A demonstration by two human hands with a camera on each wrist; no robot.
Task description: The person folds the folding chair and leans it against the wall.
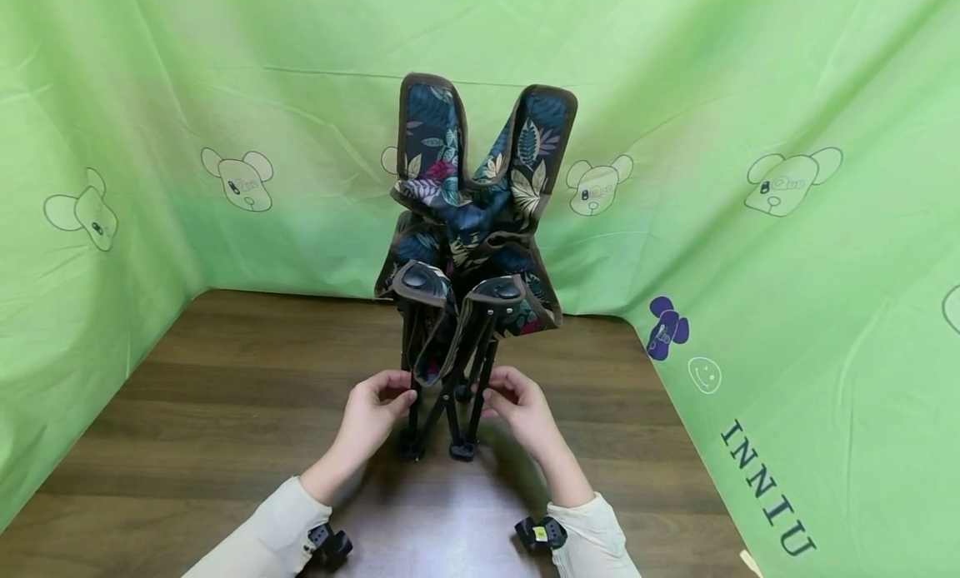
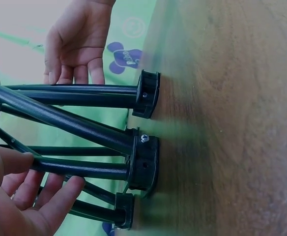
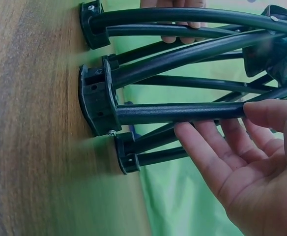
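Standing in the middle of the frame on the brown wooden table [image 1: 187, 411], the folded camp chair with leafy dark cloth and thin black metal legs [image 1: 468, 253] was bunched up tall and narrow. The left hand [image 1: 371, 418] and the right hand [image 1: 521, 411] were on either side of the legs, low down. Fingers on both hands were mostly straight and a little spread, touching the black rods [image 3: 183, 112], not wrapped round them.

The chair looked light. Its cloth looked soft and floppy, and the rods looked hard and smooth, maybe a bit slippery. The legs seemed the best place to hold, just above the black plastic feet [image 2: 144, 164], because the cloth would only sag.

The back legs were hidden behind the front ones. The joints under the cloth could not be seen. The wrist views were tipped sideways and blurry at the table.
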